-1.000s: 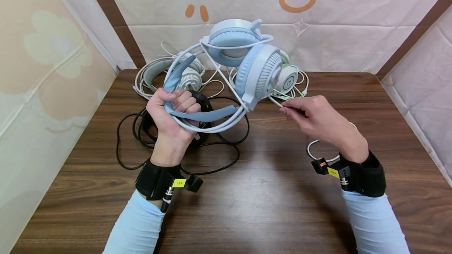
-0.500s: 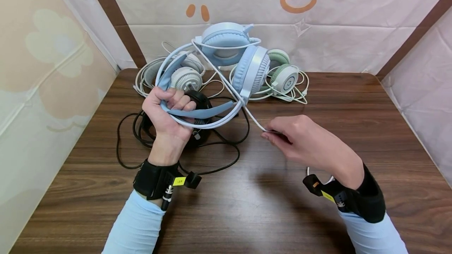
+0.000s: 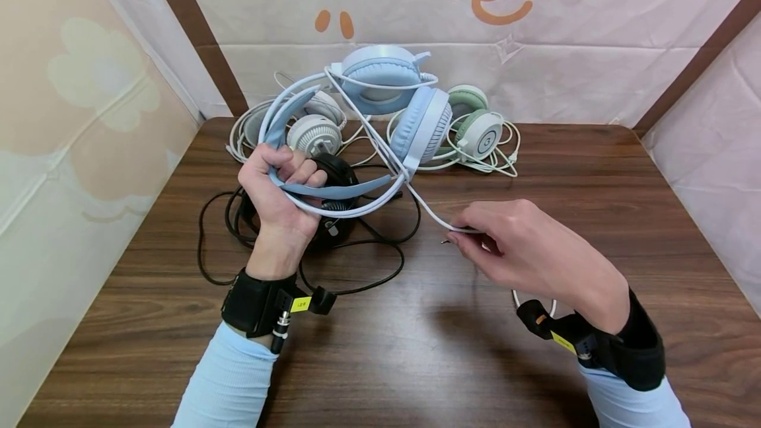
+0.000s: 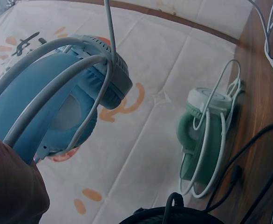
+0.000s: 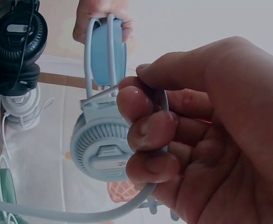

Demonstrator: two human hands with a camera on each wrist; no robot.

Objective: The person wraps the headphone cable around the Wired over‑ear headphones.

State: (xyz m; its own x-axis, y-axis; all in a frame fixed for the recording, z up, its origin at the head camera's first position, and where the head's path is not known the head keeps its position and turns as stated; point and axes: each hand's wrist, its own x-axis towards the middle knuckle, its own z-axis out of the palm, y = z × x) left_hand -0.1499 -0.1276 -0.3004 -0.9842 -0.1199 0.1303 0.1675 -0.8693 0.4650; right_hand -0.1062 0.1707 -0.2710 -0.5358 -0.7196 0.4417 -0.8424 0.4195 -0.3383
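Note:
My left hand (image 3: 276, 190) grips a pair of light blue headphones (image 3: 423, 123) by the headband, holding them above the table with the ear cups towards the far right. A pale cable (image 3: 431, 212) loops across both ear cups and crosses the band near the lower cup. From there it runs to my right hand (image 3: 529, 249), whose thumb and fingers pinch it. In the right wrist view the fingers curl round this cable (image 5: 80, 215), and a length of it hangs below them. The left wrist view shows the cable crossing the band and only part of my left hand (image 4: 15, 186).
Black headphones (image 3: 335, 174) with a loosely spread black cable (image 3: 392, 269) lie under my left hand. White headphones (image 3: 314, 134) stand behind at the left. Green and white headphones (image 3: 480, 134), wrapped in their cable, are at the back right. A cloth wall (image 3: 565, 71) borders the wooden table (image 3: 606, 183).
My right hand has come down towards me, drawing the cable across the band near the lower ear cup. My left hand and the headphones have shifted slightly left.

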